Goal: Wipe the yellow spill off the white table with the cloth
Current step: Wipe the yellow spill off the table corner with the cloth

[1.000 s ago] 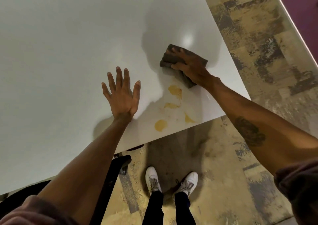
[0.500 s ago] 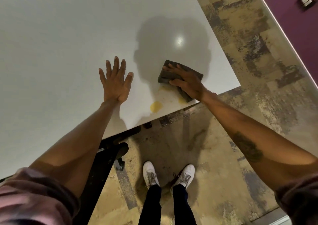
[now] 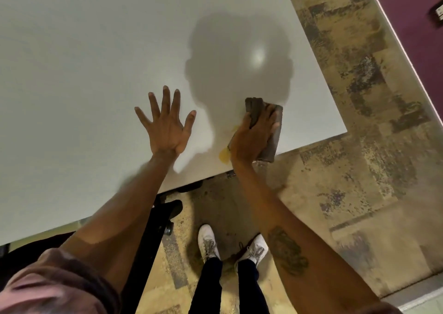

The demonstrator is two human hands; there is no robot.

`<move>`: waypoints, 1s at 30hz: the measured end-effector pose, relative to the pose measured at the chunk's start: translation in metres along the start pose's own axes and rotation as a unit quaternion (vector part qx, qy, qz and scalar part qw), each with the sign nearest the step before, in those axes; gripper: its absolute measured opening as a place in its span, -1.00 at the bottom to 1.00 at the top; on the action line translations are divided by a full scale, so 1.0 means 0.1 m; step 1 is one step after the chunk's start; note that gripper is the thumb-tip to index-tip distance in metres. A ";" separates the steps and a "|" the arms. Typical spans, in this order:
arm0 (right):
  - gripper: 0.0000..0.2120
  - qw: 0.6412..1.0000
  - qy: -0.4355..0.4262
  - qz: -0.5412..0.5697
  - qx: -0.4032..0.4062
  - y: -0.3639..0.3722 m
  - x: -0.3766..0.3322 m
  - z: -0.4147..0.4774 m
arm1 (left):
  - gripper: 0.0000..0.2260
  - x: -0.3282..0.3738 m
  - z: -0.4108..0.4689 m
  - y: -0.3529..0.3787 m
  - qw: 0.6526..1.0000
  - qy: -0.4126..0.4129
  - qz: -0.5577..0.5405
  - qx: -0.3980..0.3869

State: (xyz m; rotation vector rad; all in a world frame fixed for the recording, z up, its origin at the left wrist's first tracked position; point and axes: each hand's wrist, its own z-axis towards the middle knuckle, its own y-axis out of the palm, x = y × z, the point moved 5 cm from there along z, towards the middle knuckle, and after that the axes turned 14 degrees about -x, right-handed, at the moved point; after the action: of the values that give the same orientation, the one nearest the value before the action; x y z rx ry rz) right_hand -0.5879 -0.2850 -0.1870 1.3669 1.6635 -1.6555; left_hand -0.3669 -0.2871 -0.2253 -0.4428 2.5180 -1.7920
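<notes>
The white table (image 3: 96, 61) fills the upper left of the head view. A folded dark brown cloth (image 3: 273, 143) lies flat at the table's near edge, close to its right corner. My right hand (image 3: 251, 136) presses down on the cloth and covers most of it. A yellow spill (image 3: 224, 156) shows just left of that hand at the table edge, with a small streak (image 3: 235, 128) higher up; the cloth hides the rest. My left hand (image 3: 165, 124) rests flat on the table with its fingers spread, left of the spill and holding nothing.
The table's near edge runs diagonally, and its right corner (image 3: 345, 131) lies just past the cloth. A black wheeled chair base (image 3: 165, 215) sits under the table by my white shoes (image 3: 208, 241). Mottled carpet (image 3: 359, 169) and a purple wall (image 3: 412, 25) lie to the right.
My right hand has dragged the cloth toward the near edge, over most of the yellow patches. Only one blob and a streak still show. My left hand stays flat.
</notes>
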 end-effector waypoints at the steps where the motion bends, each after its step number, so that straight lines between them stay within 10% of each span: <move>1: -0.48 1.000 0.011 -0.017 0.016 0.04 -0.02 0.02 | -0.34 0.00 0.01 0.01 1.000 0.000 -0.002 -0.003; 10: -0.48 0.997 0.021 -0.077 0.022 0.40 -0.37 0.59 | -0.35 0.01 0.01 -0.03 1.000 -0.008 0.021 -0.007; 30: -0.51 0.885 -0.156 -0.069 -0.433 0.59 -0.71 1.39 | -0.44 -0.01 0.04 -0.02 1.000 0.004 0.012 0.007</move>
State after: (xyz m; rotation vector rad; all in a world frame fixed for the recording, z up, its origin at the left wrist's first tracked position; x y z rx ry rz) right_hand -0.5542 -0.4487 -0.1851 0.5179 1.9491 -0.8885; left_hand -0.3645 -0.2914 -0.2251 -0.4046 2.5028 -1.8054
